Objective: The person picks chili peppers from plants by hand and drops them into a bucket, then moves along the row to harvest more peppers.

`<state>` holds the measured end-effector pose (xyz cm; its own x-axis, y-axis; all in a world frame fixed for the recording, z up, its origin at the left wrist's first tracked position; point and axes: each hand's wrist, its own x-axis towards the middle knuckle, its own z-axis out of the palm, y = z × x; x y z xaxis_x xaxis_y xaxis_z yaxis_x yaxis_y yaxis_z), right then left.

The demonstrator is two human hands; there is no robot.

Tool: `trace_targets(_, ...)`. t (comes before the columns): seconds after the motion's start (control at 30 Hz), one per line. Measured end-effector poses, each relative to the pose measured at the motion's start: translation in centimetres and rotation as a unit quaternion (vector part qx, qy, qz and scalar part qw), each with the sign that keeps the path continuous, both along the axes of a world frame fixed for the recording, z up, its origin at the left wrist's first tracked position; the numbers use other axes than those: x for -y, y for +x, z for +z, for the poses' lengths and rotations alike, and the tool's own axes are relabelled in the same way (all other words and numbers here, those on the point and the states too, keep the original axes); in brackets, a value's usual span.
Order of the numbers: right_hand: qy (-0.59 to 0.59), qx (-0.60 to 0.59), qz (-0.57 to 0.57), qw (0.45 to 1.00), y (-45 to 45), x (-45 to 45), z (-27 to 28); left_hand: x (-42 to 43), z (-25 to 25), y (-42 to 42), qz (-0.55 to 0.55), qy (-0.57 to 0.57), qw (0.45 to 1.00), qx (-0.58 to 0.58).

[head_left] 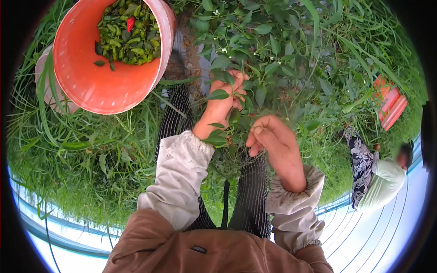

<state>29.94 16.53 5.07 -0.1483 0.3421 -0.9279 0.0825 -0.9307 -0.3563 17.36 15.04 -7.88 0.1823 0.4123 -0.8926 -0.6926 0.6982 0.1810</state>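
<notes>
My left hand [225, 93] reaches in among the leaves of a pepper plant [259, 59] with small white flowers. Its fingers are curled round a stem, and leaves cover part of them. Just to the right and lower, my right hand [275, 139] has thumb and fingertips pressed together; what they pinch, if anything, is too small to make out. Between the hands hangs a green pepper [234, 116], partly hidden by leaves. Up at the left, a tilted orange-red bucket [114, 86] holds many green peppers [132, 43] and one red pepper [130, 23].
Tall grass [118, 154] grows on both sides. A second red-orange container [392, 107] stands in the grass at the right, near another person [380, 182] in a light shirt. A pale round object [50, 86] shows behind the bucket. My legs [252, 191] are below my hands.
</notes>
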Motion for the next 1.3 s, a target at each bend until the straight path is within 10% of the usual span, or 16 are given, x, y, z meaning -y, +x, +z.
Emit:
trace_targets(0.23,0.108,0.183,0.288,0.934,-0.6,1.9,-3.6,-0.1,-0.1,1.2,-0.026,0.032,0.999,-0.024)
trace_targets(0.77,0.51,0.114,0.293,0.801,-4.7,1.6,-1.9,-0.1,-1.2,-0.1,0.009,-0.096,0.995,-0.028)
trace_targets(0.9,0.593,-0.17,0.256,0.744,-7.8,0.4,1.9,0.1,-0.7,-0.8,0.064,-0.096,0.992,0.045)
trace_targets(1.17,0.587,0.038,0.362,0.723,-16.5,-2.8,0.6,-0.3,-1.8,-3.1,0.112,-0.08,0.976,-0.169)
trace_targets(1.3,0.567,0.064,0.175,0.802,-9.8,-3.3,-3.4,-0.4,-2.1,-3.9,0.093,-0.02,0.943,-0.318)
